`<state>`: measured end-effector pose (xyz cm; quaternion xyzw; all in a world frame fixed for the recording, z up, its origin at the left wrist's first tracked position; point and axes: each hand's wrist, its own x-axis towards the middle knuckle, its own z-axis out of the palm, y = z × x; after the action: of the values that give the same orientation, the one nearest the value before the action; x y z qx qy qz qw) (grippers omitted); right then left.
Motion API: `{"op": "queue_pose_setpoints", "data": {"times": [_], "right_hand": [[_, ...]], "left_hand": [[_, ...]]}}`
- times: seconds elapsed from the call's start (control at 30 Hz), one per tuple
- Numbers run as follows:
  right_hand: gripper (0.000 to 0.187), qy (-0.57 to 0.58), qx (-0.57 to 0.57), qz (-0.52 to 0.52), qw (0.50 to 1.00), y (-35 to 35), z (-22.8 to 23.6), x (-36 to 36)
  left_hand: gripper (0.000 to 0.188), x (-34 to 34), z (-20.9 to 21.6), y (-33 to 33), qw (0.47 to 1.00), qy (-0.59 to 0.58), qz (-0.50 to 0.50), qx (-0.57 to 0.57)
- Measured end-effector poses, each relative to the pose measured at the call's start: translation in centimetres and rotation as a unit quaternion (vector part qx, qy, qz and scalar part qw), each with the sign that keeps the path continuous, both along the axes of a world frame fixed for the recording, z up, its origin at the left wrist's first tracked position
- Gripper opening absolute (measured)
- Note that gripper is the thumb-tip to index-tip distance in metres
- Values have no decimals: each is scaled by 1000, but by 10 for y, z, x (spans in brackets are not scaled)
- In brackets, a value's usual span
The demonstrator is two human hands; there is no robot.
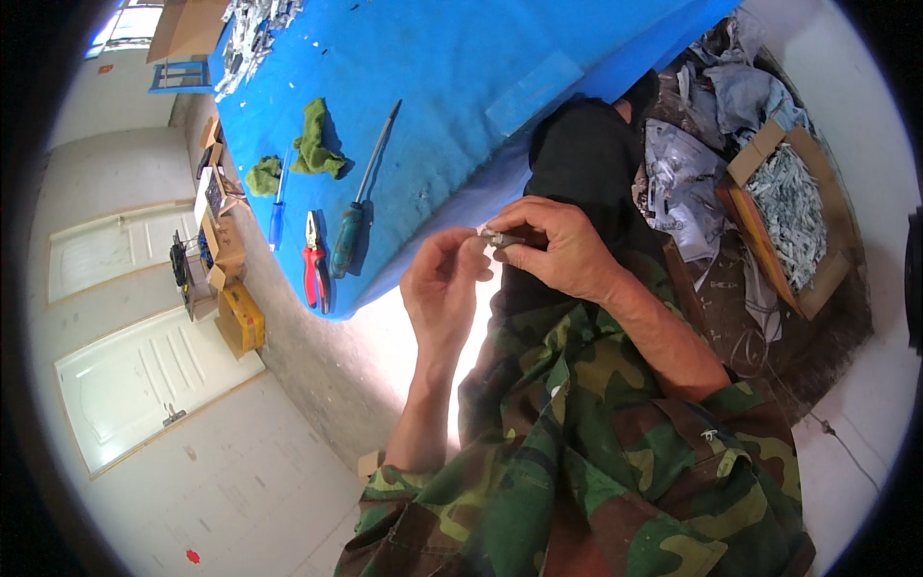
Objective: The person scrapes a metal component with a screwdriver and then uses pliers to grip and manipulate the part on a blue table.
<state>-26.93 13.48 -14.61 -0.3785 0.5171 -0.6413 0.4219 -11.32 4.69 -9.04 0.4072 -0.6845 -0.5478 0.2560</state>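
Observation:
Above my lap, just off the table's near edge, both hands meet at a small grey metal part (504, 240). The thumb and fingers of my right hand (572, 252) are closed around it. At its left end, the fingertips of my left hand (442, 281) are pinched together; whether they grip the part's tip or a separate tiny piece cannot be made out. To the left on the table lie red-handled pliers (314, 267), a large screwdriver with a teal handle (349, 236) and a thin blue-handled screwdriver (277, 219).
A blue-covered table (423, 106) fills the upper middle. On it lie two green cloths, one larger (315, 146), one smaller (262, 177), and a pile of silvery strips (252, 40). At right stand an open carton (748, 223) of similar strips and grey plastic bags (681, 178).

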Motion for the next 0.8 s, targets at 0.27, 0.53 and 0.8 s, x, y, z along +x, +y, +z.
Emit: {"op": "queue_pose_setpoints", "data": {"times": [0.27, 0.53, 0.8], "right_hand": [[31, 1, -14, -37, 999, -2, -7, 7], [29, 48, -5, -7, 999, 1, 0, 3], [29, -11, 10, 11, 1000, 1, -6, 4]], "left_hand": [[14, -4, 3, 2, 984, -92, -30, -151], [22, 4, 16, -18, 989, -119, -86, 13], [32, 7, 13, -21, 989, -90, -115, 30]]}}
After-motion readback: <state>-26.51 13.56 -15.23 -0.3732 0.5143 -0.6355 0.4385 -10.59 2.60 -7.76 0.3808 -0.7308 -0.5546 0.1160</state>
